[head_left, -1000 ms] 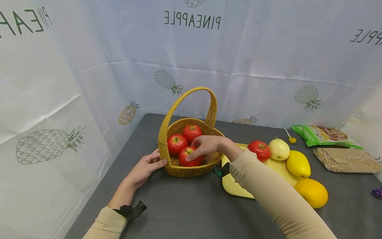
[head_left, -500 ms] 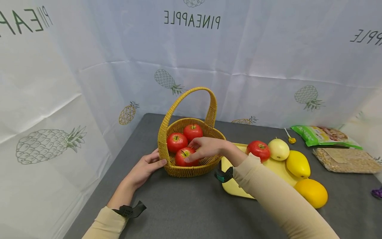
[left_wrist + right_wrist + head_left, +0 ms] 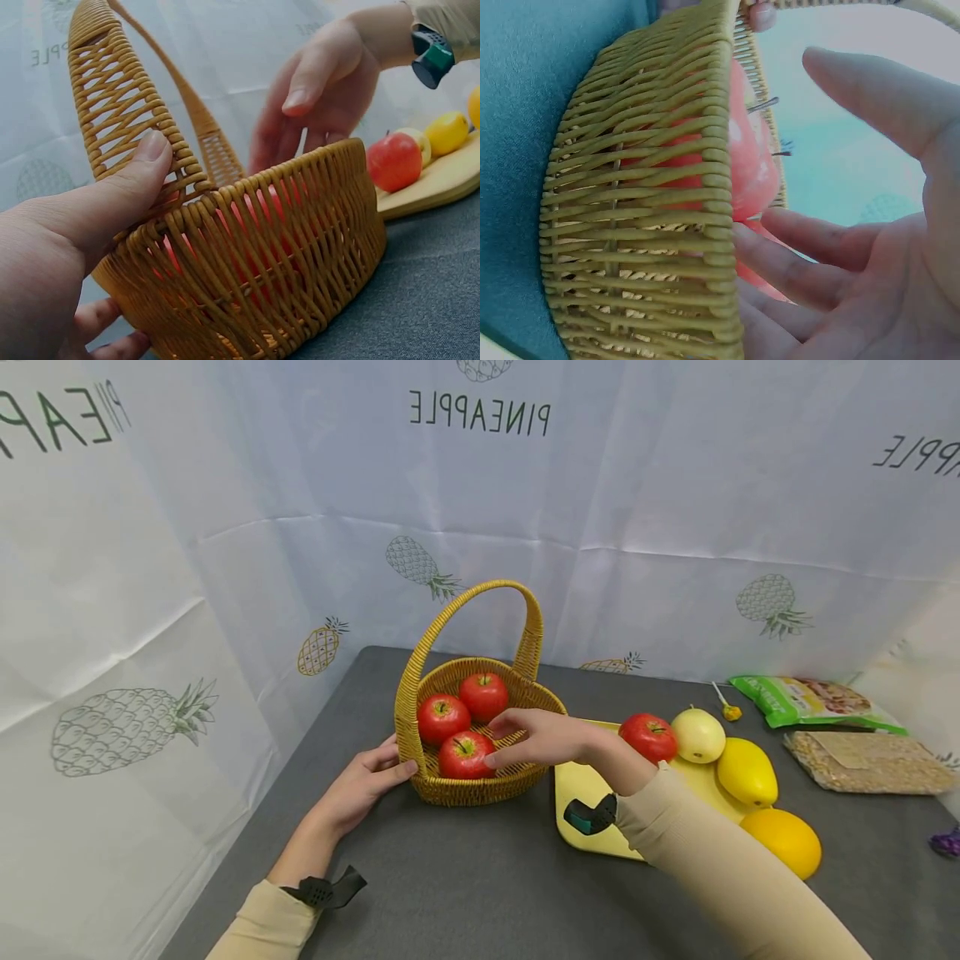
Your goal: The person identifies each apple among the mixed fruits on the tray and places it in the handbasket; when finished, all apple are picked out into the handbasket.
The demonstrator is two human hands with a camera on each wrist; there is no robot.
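A woven yellow basket (image 3: 480,789) with a tall handle stands on the grey table and holds three red apples; the front apple (image 3: 465,755) lies nearest me. My left hand (image 3: 365,779) holds the basket's left side, its thumb (image 3: 142,169) on the rim by the handle's base and the fingers low against the wall. My right hand (image 3: 501,740) hovers over the basket's right rim with fingers spread and nothing in it. The same hand (image 3: 315,97) shows beyond the basket (image 3: 285,247) in the left wrist view. The right wrist view has its palm (image 3: 855,262) beside the basket wall (image 3: 652,225).
A yellow plate (image 3: 581,781) right of the basket carries a red apple (image 3: 649,737), a pale pear (image 3: 698,735) and a yellow fruit (image 3: 746,771). An orange fruit (image 3: 783,842) sits at its near edge. A green packet (image 3: 813,700) and a tan packet (image 3: 862,762) lie far right.
My right hand has come off the front apple, which stays in the basket, and has drawn back to the right with fingers spread. The left hand has kept its place.
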